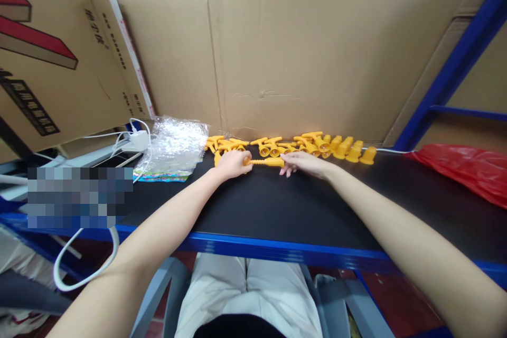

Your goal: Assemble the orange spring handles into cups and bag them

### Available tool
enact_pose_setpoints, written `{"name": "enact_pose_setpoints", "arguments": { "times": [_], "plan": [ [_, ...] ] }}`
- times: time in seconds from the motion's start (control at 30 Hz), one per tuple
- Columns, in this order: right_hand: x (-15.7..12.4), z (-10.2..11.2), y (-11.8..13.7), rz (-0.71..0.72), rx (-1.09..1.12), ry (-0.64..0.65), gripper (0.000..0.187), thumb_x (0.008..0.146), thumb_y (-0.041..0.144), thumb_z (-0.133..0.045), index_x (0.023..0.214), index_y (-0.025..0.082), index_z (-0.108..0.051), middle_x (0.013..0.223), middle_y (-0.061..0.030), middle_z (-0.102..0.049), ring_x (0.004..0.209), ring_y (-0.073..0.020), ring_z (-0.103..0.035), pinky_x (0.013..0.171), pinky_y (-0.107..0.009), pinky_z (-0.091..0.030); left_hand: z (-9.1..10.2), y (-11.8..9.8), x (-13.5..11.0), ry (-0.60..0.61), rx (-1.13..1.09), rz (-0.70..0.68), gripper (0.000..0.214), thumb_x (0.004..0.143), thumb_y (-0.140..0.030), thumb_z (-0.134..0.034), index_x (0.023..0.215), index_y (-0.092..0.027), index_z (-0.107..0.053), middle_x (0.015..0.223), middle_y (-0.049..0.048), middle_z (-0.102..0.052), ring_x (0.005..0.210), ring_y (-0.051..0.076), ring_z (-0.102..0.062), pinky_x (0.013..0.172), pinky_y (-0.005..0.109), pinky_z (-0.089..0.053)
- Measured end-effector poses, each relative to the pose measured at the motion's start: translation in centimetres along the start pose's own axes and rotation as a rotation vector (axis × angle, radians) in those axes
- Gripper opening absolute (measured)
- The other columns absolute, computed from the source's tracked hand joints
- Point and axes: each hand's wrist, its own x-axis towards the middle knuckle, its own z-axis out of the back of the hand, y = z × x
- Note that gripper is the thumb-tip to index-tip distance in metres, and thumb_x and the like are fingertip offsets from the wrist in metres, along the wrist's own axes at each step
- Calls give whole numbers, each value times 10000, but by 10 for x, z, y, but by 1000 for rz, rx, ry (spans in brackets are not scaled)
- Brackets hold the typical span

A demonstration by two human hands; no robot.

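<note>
At the centre of the frame, a yellow tool (273, 161) spans two hands — the left hand (233, 164) closed around one end, the right hand (303, 163) loosely curled, pinching the other. Caps (354, 153) stand right of centre; a red bag (467, 169) lies at the right edge.

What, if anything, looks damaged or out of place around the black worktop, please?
Only minor wear stands out: the cardboard panel behind the black worktop has a ragged top edge and a small wrinkle in its face. I see no spill around the yellow parts.
</note>
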Motion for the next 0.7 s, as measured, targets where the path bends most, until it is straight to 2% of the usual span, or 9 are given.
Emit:
{"name": "enact_pose_setpoints", "arguments": {
  "times": [0.13, 0.2, 0.3, 0.43, 0.6, 0.7],
  "plan": [
    [-3, 2, 1, 22, 23, 48, 523, 685, 441, -672, 1069, 159, -456, 813, -75, -681, 667, -146, -610, 633, -282, -397, -2, 1, 0, -13, -11, -9, 272, 750, -380, -481, 951, -235, -593, 853, 30, -646, 823, 216, -602, 704, 310, -441],
    [-4, 3, 1, 30, 14, 53, 484, 687, 441, -666, 1027, 161, -464, 796, -68, -677, 653, -140, -604, 635, -285, -393, -2, 1, 0, -20, -12, -13, 268, 749, -377, -482, 947, -234, -594, 858, 32, -646, 824, 216, -601, 702, 310, -440],
    [-4, 2, 2, 34, -26, 54, 380, 745, 510, -572, 853, 151, -506, 786, -80, -672, 628, -127, -591, 619, -279, -377, -3, 1, 0, -35, -15, -23, 259, 743, -370, -487, 935, -234, -596, 857, 31, -646, 822, 215, -598, 696, 308, -437],
    [-2, 0, 2, 26, -72, 40, 416, 768, 559, -509, 715, 146, -506, 688, -63, -652, 566, -105, -549, 573, -258, -345, -3, 2, 0, -46, -16, -20, 253, 732, -361, -491, 924, -237, -598, 830, 27, -647, 809, 216, -597, 683, 305, -436],
    [0, -4, 3, 9, -117, -6, 496, 800, 598, -414, 653, 137, -522, 560, -42, -600, 474, -86, -483, 542, -256, -331, -4, 3, 1, -38, -19, 10, 269, 728, -365, -488, 936, -234, -599, 826, 28, -646, 813, 215, -596, 695, 306, -437],
    [0, -4, 2, 13, -115, -12, 478, 796, 594, -427, 701, 136, -529, 657, -63, -635, 507, -89, -511, 539, -253, -339, -4, 3, 2, -37, -16, 25, 273, 723, -372, -496, 933, -232, -599, 823, 29, -647, 815, 217, -597, 691, 305, -439]
  ]
}}
